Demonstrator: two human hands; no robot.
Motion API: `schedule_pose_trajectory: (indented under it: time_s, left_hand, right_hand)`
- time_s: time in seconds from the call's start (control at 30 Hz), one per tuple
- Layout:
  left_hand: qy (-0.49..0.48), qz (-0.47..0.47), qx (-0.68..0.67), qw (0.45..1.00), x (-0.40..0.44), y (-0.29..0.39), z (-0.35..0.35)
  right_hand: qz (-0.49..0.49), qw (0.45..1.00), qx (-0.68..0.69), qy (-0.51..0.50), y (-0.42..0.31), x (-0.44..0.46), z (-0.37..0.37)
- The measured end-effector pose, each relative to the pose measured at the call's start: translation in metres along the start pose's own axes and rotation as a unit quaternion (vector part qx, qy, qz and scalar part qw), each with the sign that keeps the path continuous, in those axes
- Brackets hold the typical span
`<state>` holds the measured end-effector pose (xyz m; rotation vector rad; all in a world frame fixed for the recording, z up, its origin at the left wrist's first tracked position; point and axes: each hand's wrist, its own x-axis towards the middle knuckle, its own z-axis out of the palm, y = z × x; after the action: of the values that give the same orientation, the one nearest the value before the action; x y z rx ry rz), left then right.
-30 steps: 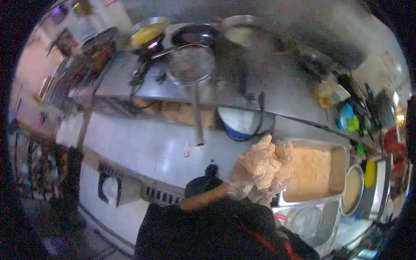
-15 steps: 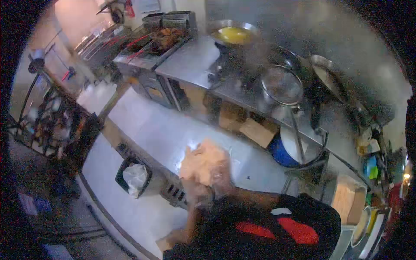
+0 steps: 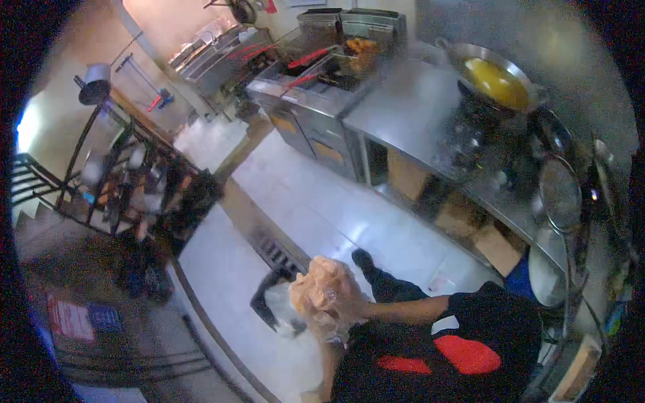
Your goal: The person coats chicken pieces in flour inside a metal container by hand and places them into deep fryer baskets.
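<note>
A floury, breaded mass [image 3: 317,285] is held in front of my dark shirt, over the floor. Under it and at its near side is my left hand [image 3: 329,330], in a clear plastic glove. On the right of the mass my right hand [image 3: 353,300], gloved too, presses against it. The fingers of both hands are wrapped round the pieces, and crumbs partly hide them.
Fryers [image 3: 302,94] with red-handled baskets stand at the upper middle. A steel counter [image 3: 403,107] runs to the right, with a pan of yellow oil [image 3: 497,82] and a strainer [image 3: 560,195]. A crowded rack [image 3: 127,174] is on the left.
The view has swung left toward the fryers. My hands have carried the breaded mass away from the flour tray, which has left the view, and the mass is still held.
</note>
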<state>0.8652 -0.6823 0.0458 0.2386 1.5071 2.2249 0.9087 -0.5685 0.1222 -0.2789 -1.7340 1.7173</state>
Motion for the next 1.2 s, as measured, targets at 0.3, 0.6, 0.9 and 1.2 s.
schedule_pose_trajectory:
  time_s: [0.3,0.6,0.9,1.2]
  left_hand:
    - [0.071,-0.033,-0.086,0.993,0.253,0.063,0.014]
    - [0.073,-0.061,-0.122,0.988,0.478,0.069,0.001]
    - [-0.211,-0.044,0.046,0.975,0.756,0.111,0.101]
    - [-0.471,0.323,0.246,0.783,0.923,0.128,0.392]
  right_hand:
    - [-0.01,0.997,0.073,-0.03,0.076,0.263,0.056]
    - [0.028,0.996,0.044,-0.073,0.202,0.465,0.12]
    - [0.02,0.978,0.011,0.208,0.272,0.668,0.094]
    - [-0.129,0.777,-0.279,0.55,0.259,0.862,-0.106]
